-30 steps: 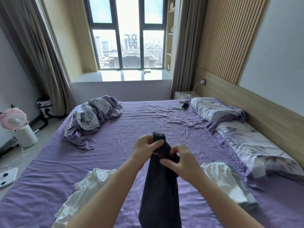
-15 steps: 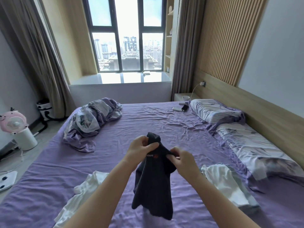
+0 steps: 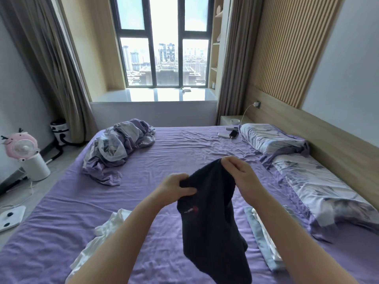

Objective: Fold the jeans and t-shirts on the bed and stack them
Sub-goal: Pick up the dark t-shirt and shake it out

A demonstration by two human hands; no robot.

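Both hands up over the purple-sheeted bed (image 3: pixel 174 160): left hand (image 3: pixel 176 188) and right hand (image 3: pixel 239 171) each pinch the dark navy t-shirt (image 3: pixel 211 226) by its top edge, letting it hang straight, likely for folding.

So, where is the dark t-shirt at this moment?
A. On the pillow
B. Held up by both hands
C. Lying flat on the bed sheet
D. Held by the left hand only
B: the left hand and the right hand each grip the top edge of the dark t-shirt, which hangs above the bed.
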